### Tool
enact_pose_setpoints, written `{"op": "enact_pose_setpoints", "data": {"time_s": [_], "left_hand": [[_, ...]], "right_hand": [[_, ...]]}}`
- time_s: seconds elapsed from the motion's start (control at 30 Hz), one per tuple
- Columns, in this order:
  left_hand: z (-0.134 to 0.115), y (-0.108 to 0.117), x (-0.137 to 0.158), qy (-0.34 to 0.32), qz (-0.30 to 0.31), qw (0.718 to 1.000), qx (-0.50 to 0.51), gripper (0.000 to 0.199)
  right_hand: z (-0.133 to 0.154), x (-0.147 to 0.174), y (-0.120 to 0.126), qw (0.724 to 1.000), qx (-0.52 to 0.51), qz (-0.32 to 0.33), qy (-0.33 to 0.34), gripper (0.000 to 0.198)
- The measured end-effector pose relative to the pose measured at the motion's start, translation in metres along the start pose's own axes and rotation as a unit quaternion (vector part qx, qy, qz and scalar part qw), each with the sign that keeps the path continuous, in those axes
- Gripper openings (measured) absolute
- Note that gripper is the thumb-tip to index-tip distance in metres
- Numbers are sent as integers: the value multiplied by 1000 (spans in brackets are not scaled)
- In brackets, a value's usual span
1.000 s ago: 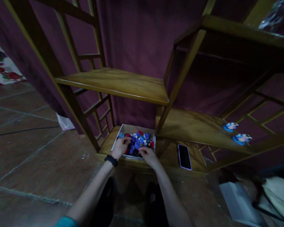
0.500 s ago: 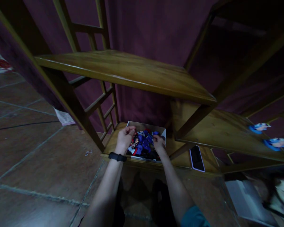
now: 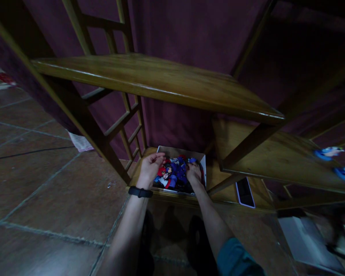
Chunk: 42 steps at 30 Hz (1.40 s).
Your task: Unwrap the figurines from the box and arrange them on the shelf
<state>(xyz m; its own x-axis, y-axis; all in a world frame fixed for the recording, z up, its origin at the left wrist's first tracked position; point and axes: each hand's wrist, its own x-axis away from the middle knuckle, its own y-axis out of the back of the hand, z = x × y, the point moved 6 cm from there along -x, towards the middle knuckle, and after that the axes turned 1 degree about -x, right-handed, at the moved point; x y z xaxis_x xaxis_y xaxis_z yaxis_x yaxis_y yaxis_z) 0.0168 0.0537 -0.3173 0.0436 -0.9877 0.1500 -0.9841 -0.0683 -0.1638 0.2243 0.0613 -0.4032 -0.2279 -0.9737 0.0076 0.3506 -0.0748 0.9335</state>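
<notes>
Spanning crosswise beneath your left hand [image 3: 151,166] and right hand [image 3: 193,171], the white box [image 3: 172,153] holds colourful pieces [image 3: 176,168] nearer your right; I cannot tell what either grasps.

Box [image 3: 197,155]: held colourful pieces [image 3: 176,170], lower centre.
Left hand [image 3: 151,166]: hovered box-left.
Right hand [image 3: 193,172]: reached among pieces.
Figurines [image 3: 329,153]: 2 sat far right.

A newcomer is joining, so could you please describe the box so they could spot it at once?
At the bottom of the wooden shelving, find the lowest board. Near its left end sits the box, pale-walled and open. Unlike the flat phone to its right, it holds jumbled blue and red pieces.
</notes>
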Motion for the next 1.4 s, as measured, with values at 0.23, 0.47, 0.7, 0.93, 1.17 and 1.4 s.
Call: {"op": "enact_pose_setpoints", "data": {"time_s": [0.23, 0.47, 0.7, 0.93, 1.17, 1.4], "left_hand": [[6, -3, -2, 10, 7, 1000, -21, 36], [19, -8, -5, 28, 34, 998, -33, 37], [15, -19, 7, 75, 91, 993, 2, 34], [4, 13, -3, 15, -22, 999, 27, 25], [-1, 37, -5, 26, -90, 990, 104, 21], [-2, 35, -3, 52, -79, 984, 151, 20]], "right_hand": [[-2, 1, 20, 997, -76, -14, -9, 30], [7, 10, 19, 897, -430, 56, -84, 33], [52, 38, 26, 803, -582, 125, -17, 35], [83, 44, 17, 856, -499, 110, 74, 27], [123, 73, -13, 936, -136, 103, 309, 27], [97, 74, -11, 951, -6, 86, 295, 29]]}}
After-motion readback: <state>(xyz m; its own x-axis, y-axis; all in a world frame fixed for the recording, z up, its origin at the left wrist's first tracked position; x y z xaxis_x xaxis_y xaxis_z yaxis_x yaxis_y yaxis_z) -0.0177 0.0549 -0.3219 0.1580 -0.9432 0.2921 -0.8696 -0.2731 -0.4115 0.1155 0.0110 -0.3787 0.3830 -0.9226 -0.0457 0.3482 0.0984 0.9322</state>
